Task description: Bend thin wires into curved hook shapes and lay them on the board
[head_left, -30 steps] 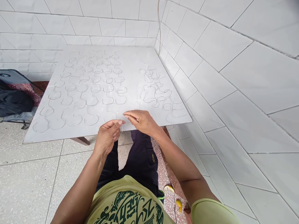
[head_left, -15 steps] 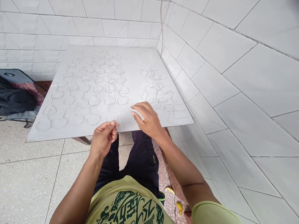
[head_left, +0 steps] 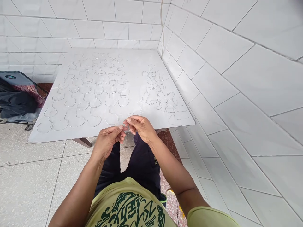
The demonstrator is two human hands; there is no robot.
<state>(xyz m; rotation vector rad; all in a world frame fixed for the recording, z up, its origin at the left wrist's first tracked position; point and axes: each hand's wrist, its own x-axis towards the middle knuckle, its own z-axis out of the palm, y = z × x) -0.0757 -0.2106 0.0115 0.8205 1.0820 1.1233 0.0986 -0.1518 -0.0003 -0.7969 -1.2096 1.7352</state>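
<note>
My left hand (head_left: 106, 142) and right hand (head_left: 140, 127) both pinch a thin bent wire (head_left: 127, 130) at the fingertips, just off the bench (head_left: 132, 72) near edge; right hand overlaps the bench more.

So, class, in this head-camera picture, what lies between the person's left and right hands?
The head view shows a thin bent wire between the left hand and the right hand, held up at their fingertips.
</note>
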